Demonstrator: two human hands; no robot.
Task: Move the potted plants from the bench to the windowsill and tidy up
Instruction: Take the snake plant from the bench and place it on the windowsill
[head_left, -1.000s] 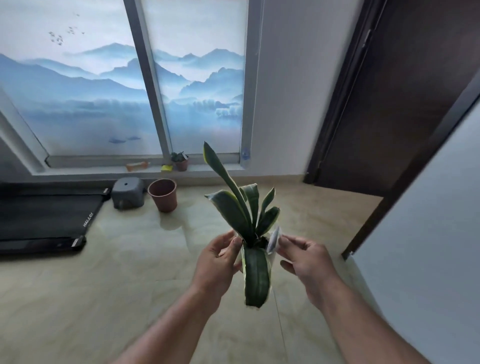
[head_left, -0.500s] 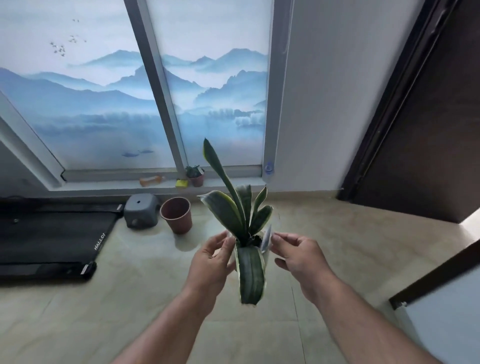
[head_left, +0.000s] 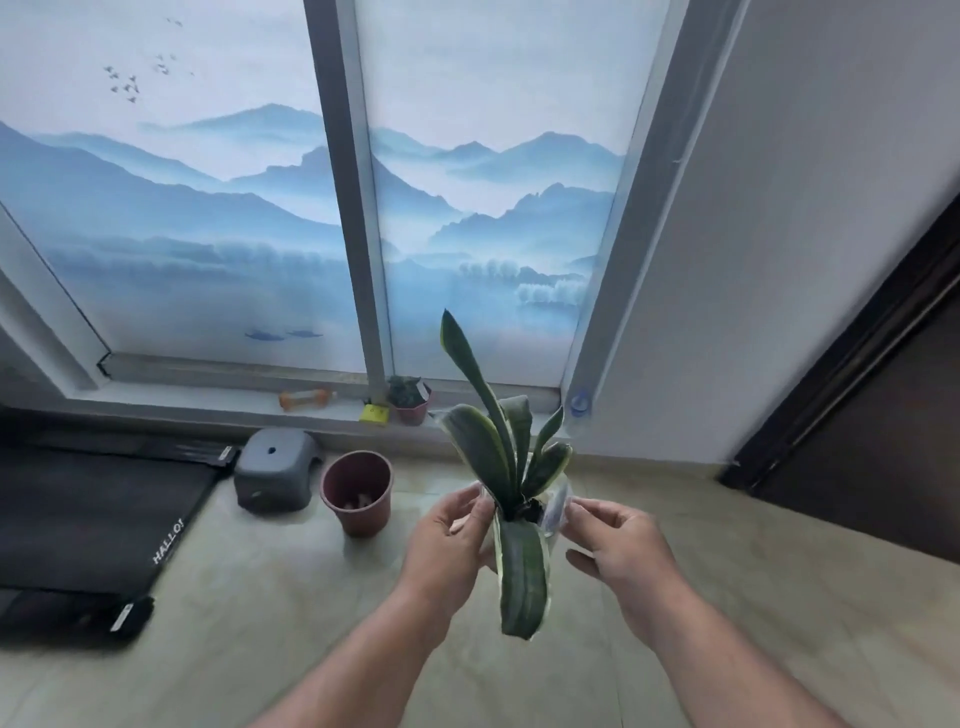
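Both my left hand (head_left: 447, 540) and right hand (head_left: 618, 545) clamped on the clear-potted plant (head_left: 511, 499), windowsill (head_left: 208, 402) now closer than a second ago, set-down next.

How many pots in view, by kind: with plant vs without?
With plant: 2, the clear pot held by the left hand and right hand, and the small pot on the sill
Without plant: 1, the brown pot on the floor
Total: 3
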